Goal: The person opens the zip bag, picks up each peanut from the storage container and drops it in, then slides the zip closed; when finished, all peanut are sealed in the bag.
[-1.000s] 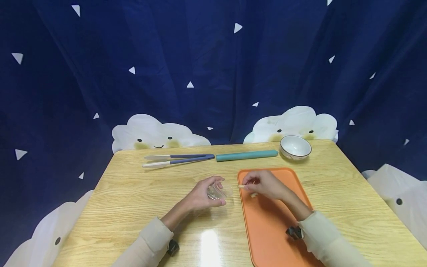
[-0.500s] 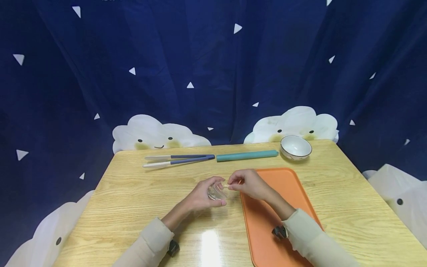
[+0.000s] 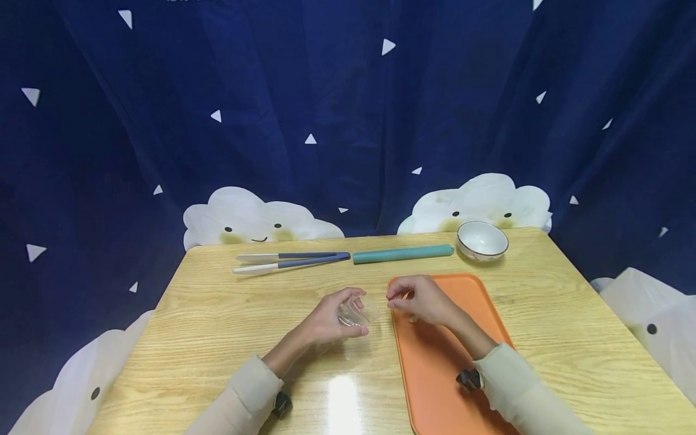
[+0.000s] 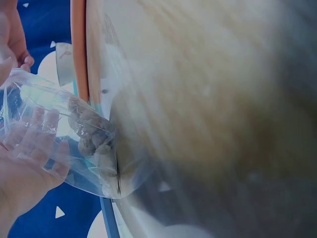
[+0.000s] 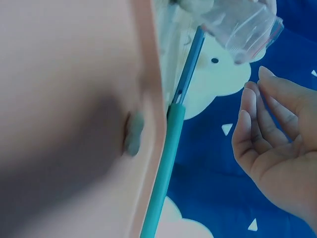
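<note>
My left hand (image 3: 328, 317) holds a clear plastic zip bag (image 4: 89, 134) upright, its fingers and thumb curved round the bag's sides. Several unshelled peanuts (image 4: 93, 136) lie in the bottom of that bag. My right hand (image 3: 421, 299) hovers over the left edge of an orange tray (image 3: 435, 374), a short way right of the bag. In the right wrist view, its fingers (image 5: 242, 131) are loosely bent with nothing between them and the thumb. One peanut (image 5: 132, 134) lies on the tray beneath this hand, partly hidden by it in the head view.
Blue and white tongs (image 3: 293, 261) lie along the back of the wooden table (image 3: 217, 326). Beside them is a teal rod-shaped thing (image 3: 402, 254). A white bowl (image 3: 482, 237) with a dark rim stands at the back right, behind the tray.
My right hand carried a peanut left from the tray to the bag's mouth, let go of it there, and moved back right over the tray. The left hand stayed still.
</note>
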`<action>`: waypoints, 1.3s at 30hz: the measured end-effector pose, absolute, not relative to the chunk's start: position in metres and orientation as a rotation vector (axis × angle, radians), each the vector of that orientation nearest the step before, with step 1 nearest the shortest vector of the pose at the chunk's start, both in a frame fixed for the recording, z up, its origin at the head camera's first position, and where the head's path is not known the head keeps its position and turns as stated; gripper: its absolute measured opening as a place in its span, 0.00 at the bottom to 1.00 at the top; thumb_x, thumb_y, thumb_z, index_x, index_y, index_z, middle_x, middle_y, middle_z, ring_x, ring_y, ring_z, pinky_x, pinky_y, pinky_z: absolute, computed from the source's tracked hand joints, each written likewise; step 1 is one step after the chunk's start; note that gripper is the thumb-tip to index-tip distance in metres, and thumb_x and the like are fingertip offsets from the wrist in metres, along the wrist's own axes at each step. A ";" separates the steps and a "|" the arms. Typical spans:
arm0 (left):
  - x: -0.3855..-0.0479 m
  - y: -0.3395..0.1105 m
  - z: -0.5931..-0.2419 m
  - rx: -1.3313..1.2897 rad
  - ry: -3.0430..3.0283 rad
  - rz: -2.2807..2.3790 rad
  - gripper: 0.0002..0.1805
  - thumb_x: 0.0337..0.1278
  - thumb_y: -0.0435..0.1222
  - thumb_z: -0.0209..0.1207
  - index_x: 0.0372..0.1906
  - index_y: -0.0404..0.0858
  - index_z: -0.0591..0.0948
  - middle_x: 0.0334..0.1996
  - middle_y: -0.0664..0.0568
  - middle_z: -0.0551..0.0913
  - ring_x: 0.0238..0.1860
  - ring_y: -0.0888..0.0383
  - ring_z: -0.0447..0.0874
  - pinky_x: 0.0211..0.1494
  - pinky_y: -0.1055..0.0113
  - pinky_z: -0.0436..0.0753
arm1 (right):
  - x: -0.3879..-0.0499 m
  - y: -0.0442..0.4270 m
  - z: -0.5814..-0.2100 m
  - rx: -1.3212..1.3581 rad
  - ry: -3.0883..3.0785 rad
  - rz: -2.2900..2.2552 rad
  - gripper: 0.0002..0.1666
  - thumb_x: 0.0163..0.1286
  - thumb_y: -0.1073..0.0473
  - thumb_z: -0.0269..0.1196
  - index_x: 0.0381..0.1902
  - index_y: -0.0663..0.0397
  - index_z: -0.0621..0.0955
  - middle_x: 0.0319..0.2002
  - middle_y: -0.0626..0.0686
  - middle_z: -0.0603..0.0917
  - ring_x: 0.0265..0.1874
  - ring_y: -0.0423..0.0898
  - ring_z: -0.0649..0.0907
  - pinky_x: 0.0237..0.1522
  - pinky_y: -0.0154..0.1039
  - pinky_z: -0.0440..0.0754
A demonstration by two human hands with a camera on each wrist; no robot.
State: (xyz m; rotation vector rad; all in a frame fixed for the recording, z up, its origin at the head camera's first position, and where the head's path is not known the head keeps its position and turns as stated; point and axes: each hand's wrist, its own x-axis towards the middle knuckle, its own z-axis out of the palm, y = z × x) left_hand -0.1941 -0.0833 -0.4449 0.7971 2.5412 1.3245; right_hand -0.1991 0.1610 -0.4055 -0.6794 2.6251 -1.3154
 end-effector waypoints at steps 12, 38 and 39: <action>-0.193 -0.085 -0.443 0.799 2.544 1.322 0.39 0.42 0.47 0.71 0.63 0.45 0.71 0.44 0.56 0.80 0.54 0.54 0.76 0.62 0.49 0.70 | -0.210 0.201 -0.426 -0.738 2.658 -1.186 0.04 0.58 0.68 0.65 0.32 0.64 0.83 0.29 0.53 0.86 0.28 0.39 0.80 0.31 0.30 0.77; -0.192 -0.085 -0.443 0.800 2.553 1.302 0.40 0.41 0.47 0.71 0.63 0.44 0.70 0.43 0.58 0.80 0.54 0.55 0.75 0.63 0.50 0.70 | -0.218 0.216 -0.446 -0.761 2.611 -1.081 0.08 0.53 0.74 0.64 0.24 0.56 0.84 0.18 0.46 0.83 0.17 0.34 0.75 0.21 0.29 0.71; -0.192 -0.085 -0.444 0.801 2.554 1.304 0.39 0.41 0.47 0.71 0.63 0.44 0.71 0.43 0.58 0.80 0.54 0.55 0.76 0.63 0.50 0.70 | -0.219 0.216 -0.446 -0.755 2.619 -1.074 0.09 0.53 0.74 0.63 0.25 0.55 0.84 0.19 0.45 0.84 0.17 0.34 0.76 0.22 0.29 0.72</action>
